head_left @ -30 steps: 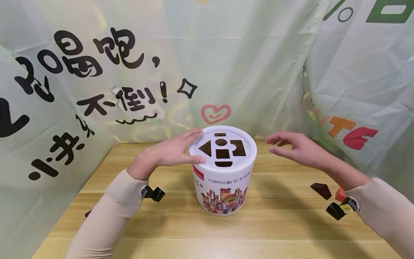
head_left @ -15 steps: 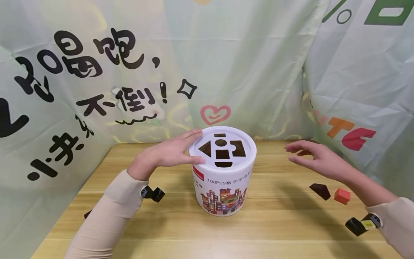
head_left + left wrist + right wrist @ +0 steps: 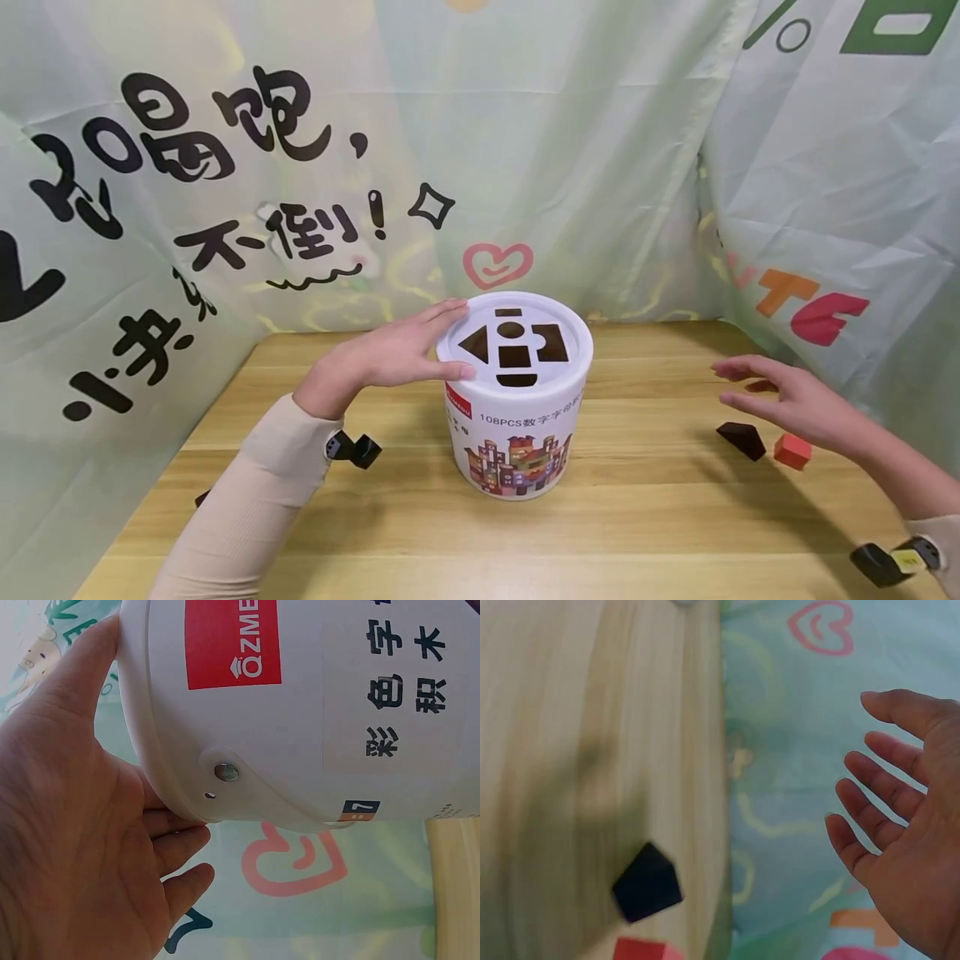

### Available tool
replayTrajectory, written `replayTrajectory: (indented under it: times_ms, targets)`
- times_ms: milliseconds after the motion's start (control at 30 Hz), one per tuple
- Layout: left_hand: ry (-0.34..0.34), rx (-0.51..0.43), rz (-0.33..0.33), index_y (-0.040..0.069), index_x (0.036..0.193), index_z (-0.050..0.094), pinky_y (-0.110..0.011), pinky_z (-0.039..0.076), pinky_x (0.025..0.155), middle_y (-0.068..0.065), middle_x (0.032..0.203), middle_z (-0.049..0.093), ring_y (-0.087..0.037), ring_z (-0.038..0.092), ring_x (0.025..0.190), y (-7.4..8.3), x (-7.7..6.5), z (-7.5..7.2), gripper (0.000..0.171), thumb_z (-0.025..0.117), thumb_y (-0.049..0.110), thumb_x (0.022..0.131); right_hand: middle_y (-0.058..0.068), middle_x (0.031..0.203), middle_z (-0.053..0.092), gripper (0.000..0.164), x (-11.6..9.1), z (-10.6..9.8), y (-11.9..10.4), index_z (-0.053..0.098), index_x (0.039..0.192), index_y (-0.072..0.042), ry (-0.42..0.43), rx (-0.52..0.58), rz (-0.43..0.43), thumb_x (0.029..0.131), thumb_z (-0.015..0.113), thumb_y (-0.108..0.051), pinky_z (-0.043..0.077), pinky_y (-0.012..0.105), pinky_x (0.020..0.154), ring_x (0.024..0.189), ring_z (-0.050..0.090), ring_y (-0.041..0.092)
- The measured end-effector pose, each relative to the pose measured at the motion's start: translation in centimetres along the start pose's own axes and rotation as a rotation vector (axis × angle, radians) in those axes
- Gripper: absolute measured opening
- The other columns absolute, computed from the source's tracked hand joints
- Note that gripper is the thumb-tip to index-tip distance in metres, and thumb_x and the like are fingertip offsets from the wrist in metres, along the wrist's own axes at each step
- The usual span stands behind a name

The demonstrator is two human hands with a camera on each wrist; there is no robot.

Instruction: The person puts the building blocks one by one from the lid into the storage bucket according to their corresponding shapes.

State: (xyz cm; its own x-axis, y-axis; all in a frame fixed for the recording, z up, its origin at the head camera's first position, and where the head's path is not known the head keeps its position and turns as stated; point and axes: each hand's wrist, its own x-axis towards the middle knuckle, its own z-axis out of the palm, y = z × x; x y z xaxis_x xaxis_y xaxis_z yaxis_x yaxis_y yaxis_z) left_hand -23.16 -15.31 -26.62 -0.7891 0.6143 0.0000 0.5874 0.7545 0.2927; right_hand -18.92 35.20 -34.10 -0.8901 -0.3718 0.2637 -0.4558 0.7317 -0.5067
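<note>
A white bucket (image 3: 517,433) printed with colourful blocks stands upright mid-table. Its lid (image 3: 558,371) has several shaped holes. On the left side of the lid's rim rests my left hand (image 3: 390,348), thumb toward the front and fingers toward the back. The left wrist view shows those fingers (image 3: 187,889) loosely extended past the rim, beside a rivet (image 3: 226,772). My right hand (image 3: 795,400) hovers over the table's right side, holding nothing, with fingers spread and slightly bent in the right wrist view. A dark block (image 3: 741,440) and a red block (image 3: 792,451) lie below it.
The wooden table (image 3: 420,550) meets a printed curtain (image 3: 600,167) at the back and sides. At the left, a small dark piece (image 3: 201,498) is mostly hidden by my left sleeve (image 3: 247,492). A black wrist camera (image 3: 354,448) sticks out from that wrist.
My right hand has moved away from the bucket, to the right and slightly down, uncovering the red block in the head view. My left hand and the bucket have stayed in place.
</note>
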Motion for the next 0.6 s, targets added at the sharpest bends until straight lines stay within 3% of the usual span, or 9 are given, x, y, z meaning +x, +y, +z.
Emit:
replayTrajectory:
  times_ms: [200, 367, 600]
  targets:
    - [0.004, -0.007, 0.003, 0.014, 0.158, 0.015, -0.046, 0.020, 0.116, -0.001, 0.163, 0.007, -0.021, 0.010, 0.148, 0.0, 0.1, 0.0, 0.103, 0.051, 0.076, 0.084, -0.031, 0.117, 0.050, 0.040, -1.8, -0.1, 2.8, 0.059, 0.128, -0.005, 0.005, -0.012, 0.039, 0.092, 0.070, -0.016, 0.041, 0.008, 0.079, 0.100, 0.045, -0.015]
    - [-0.004, -0.017, 0.008, 0.014, 0.158, 0.015, -0.046, 0.019, 0.116, -0.002, 0.163, 0.007, -0.022, 0.010, 0.148, -0.1, 0.2, 0.0, 0.103, 0.051, 0.076, 0.084, -0.036, 0.117, 0.042, 0.043, -3.6, -0.1, 5.1, 0.057, 0.129, 0.000, -0.010, -0.034, 0.112, 0.092, 0.070, -0.017, 0.042, 0.009, 0.075, 0.099, 0.039, -0.021]
    - [0.000, -0.015, 0.005, 0.015, 0.158, 0.016, -0.043, 0.020, 0.116, 0.000, 0.163, 0.008, -0.018, 0.010, 0.148, -0.1, 0.1, -0.1, 0.102, 0.052, 0.074, 0.084, -0.040, 0.112, 0.041, 0.047, -5.2, 0.5, 8.0, 0.056, 0.126, 0.007, -0.002, -0.035, 0.147, 0.089, 0.073, -0.016, 0.045, 0.011, 0.070, 0.097, 0.036, -0.024]
